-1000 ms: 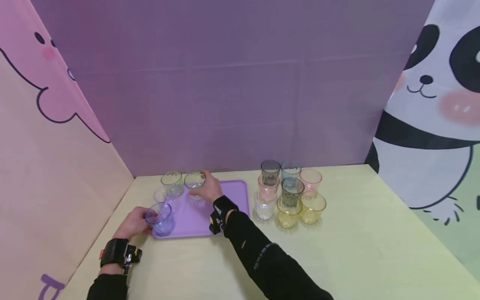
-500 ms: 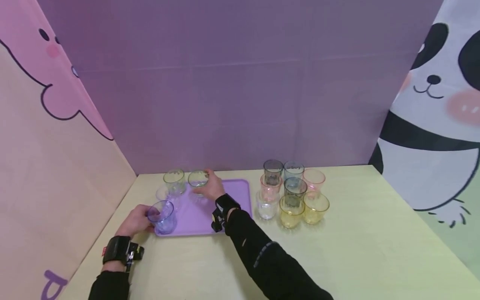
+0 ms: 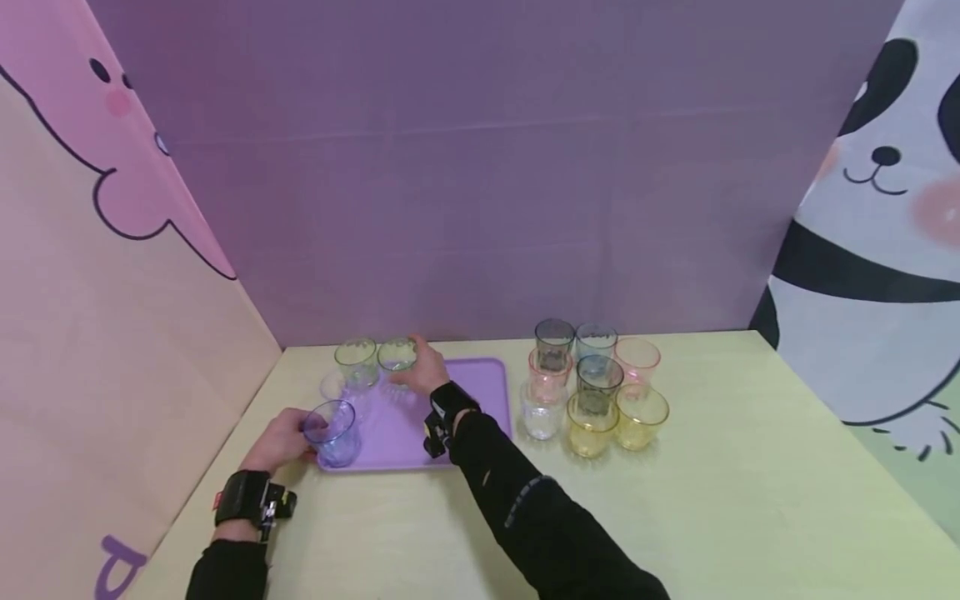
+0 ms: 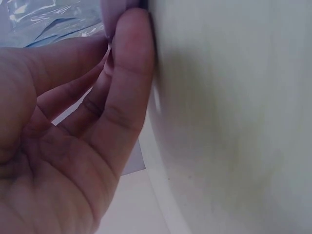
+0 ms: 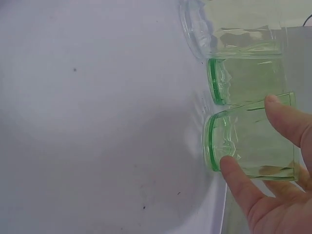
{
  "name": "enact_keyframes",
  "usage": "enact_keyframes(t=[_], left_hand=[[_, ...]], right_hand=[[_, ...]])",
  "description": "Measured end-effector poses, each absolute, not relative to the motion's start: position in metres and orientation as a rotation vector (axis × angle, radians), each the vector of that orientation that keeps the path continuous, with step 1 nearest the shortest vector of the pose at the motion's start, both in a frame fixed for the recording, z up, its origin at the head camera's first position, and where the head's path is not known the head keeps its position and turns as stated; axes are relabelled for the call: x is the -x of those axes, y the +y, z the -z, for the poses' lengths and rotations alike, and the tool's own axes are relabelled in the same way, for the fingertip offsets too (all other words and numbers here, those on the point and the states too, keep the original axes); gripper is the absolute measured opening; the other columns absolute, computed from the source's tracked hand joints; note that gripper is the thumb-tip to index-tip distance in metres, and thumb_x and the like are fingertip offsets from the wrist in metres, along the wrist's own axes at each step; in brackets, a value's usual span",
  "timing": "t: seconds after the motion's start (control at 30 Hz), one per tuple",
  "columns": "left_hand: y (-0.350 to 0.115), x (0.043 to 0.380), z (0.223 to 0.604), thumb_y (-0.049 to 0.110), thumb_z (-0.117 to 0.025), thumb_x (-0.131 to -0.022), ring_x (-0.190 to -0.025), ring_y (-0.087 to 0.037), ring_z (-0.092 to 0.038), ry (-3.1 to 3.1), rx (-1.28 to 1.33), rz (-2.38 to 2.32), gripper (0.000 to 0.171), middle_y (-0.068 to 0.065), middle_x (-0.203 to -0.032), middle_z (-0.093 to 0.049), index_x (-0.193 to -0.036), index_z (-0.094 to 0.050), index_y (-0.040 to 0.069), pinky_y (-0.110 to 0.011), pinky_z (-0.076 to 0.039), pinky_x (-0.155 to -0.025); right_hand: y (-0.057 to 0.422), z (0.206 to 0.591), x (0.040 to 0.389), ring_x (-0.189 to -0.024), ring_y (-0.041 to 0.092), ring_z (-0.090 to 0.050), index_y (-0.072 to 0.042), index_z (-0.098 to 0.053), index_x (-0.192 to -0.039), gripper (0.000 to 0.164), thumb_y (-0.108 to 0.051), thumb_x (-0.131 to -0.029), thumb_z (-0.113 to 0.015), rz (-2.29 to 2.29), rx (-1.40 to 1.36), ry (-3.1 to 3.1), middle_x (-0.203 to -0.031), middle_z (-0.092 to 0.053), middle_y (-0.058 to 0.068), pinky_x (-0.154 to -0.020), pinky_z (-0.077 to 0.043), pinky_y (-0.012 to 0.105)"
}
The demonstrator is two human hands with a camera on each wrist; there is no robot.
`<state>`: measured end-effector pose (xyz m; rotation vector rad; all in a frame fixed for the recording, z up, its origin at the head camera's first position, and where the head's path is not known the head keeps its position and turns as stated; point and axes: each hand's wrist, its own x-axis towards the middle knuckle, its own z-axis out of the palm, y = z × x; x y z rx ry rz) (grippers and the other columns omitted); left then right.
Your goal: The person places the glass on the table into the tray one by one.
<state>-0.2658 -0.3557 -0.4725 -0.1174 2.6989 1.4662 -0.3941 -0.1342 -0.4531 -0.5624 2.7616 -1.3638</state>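
My left hand (image 3: 279, 440) is at the near left corner of the purple tray (image 3: 472, 417). In the left wrist view its thumb and fingers pinch the tray's edge (image 4: 117, 19). A blue-tinted glass (image 3: 337, 442) stands on that corner, close to the fingertips. With thumb and fingers spread round it, my right hand (image 3: 426, 368) holds a green-tinted glass (image 5: 253, 139) at the tray's far side. Its base is on or just above the tray. Another green glass (image 5: 248, 80) stands beside it, and beyond that a clear glass (image 5: 239, 27).
Right of the tray, several tinted glasses are grouped on the pale table (image 3: 712, 500): yellow (image 3: 641, 425), pink (image 3: 637, 360), grey (image 3: 555, 337), blue-grey and clear (image 3: 540, 417). Some look stacked. A purple backdrop (image 3: 450, 208) rises behind the table.
The right hand has shifted its green glass slightly left, closer to the other green glass. The left hand stays at the tray corner. The head view has turned a little left.
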Motion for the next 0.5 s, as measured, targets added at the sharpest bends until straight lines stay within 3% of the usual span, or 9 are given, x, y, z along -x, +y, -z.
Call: enact_keyframes(t=[0.5], left_hand=[[-0.3562, 0.2669, 0.4725, -0.003, -0.058, -0.08, -0.068, -0.02, -0.059, 2.708, 0.129, -1.455, 0.018, -0.01, -0.08, -0.06, -0.097, -0.063, -0.008, -0.035, -0.055, -0.059]], right_hand=[[-0.1358, 0.4472, 0.3964, -0.119, 0.031, -0.045, -0.003, -0.031, -0.138, 0.076, -0.028, -0.079, -0.07, 1.363, 0.493, 2.721, -0.131, -0.046, 0.02, -0.1, -0.038, 0.037]])
